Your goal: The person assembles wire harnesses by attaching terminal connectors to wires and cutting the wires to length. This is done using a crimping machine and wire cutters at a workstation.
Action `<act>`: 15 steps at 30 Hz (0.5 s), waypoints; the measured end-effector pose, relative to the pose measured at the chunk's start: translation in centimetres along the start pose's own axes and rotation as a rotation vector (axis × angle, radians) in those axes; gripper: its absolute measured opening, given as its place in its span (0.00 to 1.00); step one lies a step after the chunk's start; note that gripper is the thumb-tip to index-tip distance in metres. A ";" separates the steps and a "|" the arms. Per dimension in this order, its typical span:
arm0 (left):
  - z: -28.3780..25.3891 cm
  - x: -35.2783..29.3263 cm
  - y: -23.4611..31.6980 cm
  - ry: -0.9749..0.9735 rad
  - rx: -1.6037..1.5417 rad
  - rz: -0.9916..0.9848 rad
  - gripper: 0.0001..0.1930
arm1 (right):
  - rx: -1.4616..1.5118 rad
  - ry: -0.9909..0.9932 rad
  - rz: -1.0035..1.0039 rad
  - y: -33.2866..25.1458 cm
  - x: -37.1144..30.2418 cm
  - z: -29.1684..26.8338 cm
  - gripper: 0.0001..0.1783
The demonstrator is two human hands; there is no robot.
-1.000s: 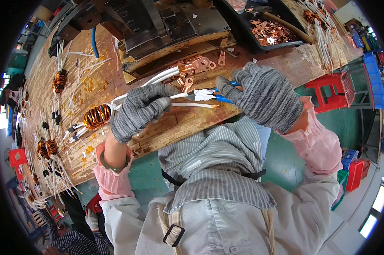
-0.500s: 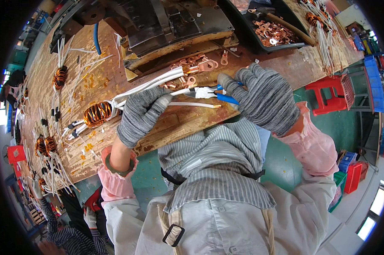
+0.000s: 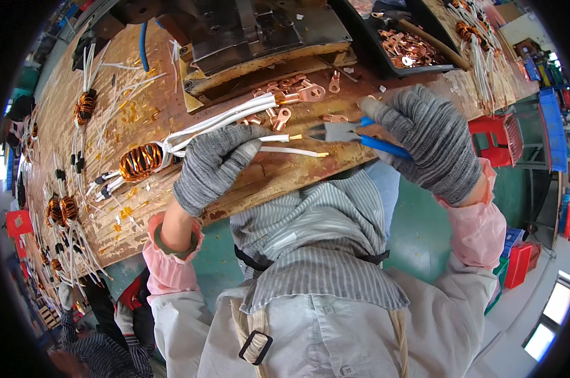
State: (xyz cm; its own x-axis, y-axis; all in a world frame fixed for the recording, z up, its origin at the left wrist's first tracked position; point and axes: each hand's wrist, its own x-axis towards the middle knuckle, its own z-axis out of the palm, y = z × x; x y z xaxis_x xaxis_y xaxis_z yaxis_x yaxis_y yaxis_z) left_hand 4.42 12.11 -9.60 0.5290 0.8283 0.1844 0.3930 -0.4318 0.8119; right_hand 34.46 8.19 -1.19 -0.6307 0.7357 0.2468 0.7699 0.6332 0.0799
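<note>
My left hand, in a grey knit glove, is closed on a white wire whose tip shows bare copper. Below it a second white wire, also bare at its tip, comes out from under that hand. Both run from a copper-wound coil on the bench to the left. Another white lead above carries a copper ring lug on its end. In my right hand, also gloved, is a pair of blue-handled cutting pliers. Its jaws are just right of the wire tip, apart from it.
Several loose copper lugs lie near the heavy metal block at the back. A black tray of lugs holds a wooden-handled hammer. More wound coils lie at left. A red stool stands at right; another person is at lower left.
My right hand has pulled the pliers to the right, away from the wire. The wire tip that the jaws covered now shows bare copper. My left hand has hardly moved.
</note>
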 end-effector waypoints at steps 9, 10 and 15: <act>0.0 -0.4 0.0 -0.037 0.078 0.058 0.10 | -0.212 -0.013 -0.126 -0.8 2.0 1.0 0.24; 0.1 -0.4 0.1 -0.038 0.063 0.063 0.10 | -0.210 -0.022 -0.134 -0.7 2.0 1.0 0.24; 0.0 -0.5 0.1 -0.046 0.082 0.082 0.09 | -0.217 -0.020 -0.159 -0.9 2.3 1.0 0.23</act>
State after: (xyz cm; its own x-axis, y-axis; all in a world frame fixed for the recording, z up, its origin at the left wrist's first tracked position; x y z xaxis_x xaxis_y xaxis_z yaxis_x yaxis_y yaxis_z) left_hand 4.19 11.67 -9.65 0.5946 0.7730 0.2212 0.4065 -0.5264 0.7468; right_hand 32.20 9.60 -1.67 -0.7454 0.6371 0.1960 0.6627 0.6763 0.3217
